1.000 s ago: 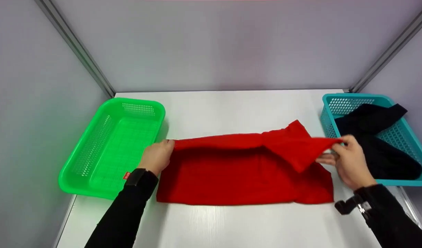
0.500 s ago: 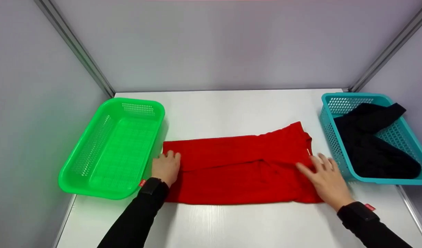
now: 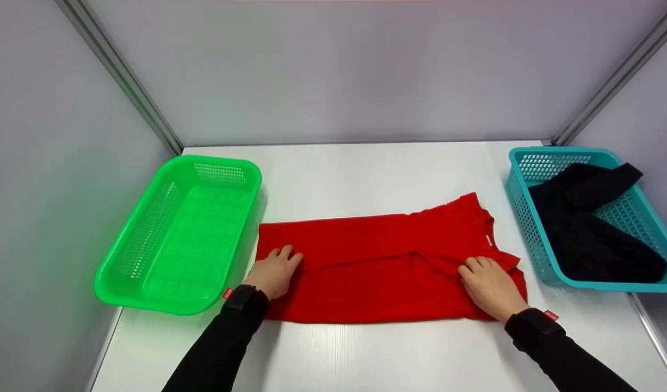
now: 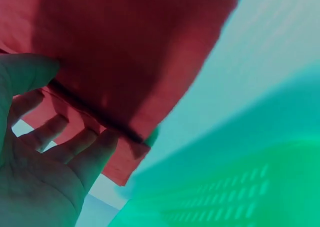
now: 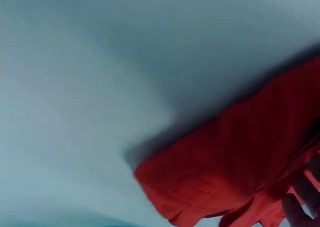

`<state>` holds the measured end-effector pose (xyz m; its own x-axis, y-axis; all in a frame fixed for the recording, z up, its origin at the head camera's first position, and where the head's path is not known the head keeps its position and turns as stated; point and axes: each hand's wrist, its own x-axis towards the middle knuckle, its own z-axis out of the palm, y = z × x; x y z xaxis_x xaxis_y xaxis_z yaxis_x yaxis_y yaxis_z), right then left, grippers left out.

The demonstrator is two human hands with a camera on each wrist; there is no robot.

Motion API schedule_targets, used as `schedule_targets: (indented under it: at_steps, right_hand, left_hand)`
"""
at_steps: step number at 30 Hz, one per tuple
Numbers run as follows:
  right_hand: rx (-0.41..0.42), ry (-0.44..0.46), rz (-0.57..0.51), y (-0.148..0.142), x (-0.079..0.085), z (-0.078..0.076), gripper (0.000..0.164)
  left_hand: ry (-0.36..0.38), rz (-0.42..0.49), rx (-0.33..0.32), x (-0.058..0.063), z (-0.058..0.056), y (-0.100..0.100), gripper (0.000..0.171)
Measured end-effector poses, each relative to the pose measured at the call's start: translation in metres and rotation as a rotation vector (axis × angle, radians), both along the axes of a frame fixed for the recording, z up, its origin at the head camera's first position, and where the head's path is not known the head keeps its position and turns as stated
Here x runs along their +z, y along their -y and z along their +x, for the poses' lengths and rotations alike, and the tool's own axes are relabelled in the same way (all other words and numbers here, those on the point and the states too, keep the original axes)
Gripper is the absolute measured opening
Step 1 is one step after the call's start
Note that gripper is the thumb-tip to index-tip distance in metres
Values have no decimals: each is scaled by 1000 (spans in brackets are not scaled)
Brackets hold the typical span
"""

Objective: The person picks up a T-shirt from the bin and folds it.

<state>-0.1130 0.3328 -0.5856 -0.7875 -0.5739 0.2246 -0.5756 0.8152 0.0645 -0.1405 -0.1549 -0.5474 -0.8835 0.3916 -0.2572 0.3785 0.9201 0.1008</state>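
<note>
One red garment (image 3: 360, 239), probably a shirt, lies folded on the white table (image 3: 355, 179) between green basket (image 3: 186, 234) and blue basket (image 3: 616, 286). Left hand (image 3: 272, 275): fingers loosely spread, resting across the fold, seemingly to keep it flat. Right hand (image 3: 490, 288): fingertips touch the opposite end; its thumb is hidden, so pinching cannot be told.

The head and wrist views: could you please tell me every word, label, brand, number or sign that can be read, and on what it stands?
Nothing is legible in any view.
Left red tag, at the left wristband: pale marks, too small to read.
Right red tag, at the right wristband: likewise too small.
White speck on the red cloth, perhaps a label: unreadable.
</note>
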Motion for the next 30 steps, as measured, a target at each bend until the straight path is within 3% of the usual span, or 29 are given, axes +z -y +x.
schedule_targets:
  at_steps: [8,13,16,19,21,23,26,28,30]
  right_hand:
    - [5,-27,-19,5,-3,4,30]
    - [-86,-1,-200,14,6,3,20]
    - [-141,140,-439,24,22,1,16]
    - [-101,423,-680,32,39,1,9]
    - [-80,571,-751,35,46,0,9]
    - [-84,595,-698,38,48,0,11]
    - [-147,459,-458,39,41,3,14]
    - [-190,381,-273,38,33,6,26]
    - [-214,359,-140,34,25,9,43]
  left_hand:
    - [42,43,7,-1,2,6,53]
    - [68,45,-4,-1,1,8,57]
    - [70,37,-5,0,1,8,58]
    - [61,40,-11,1,1,8,57]
    - [61,38,-14,1,1,8,57]
    - [60,45,-17,1,0,9,58]
    - [72,53,-11,1,-1,10,60]
    - [85,57,-4,1,-2,11,64]
    - [101,60,6,0,-3,13,70]
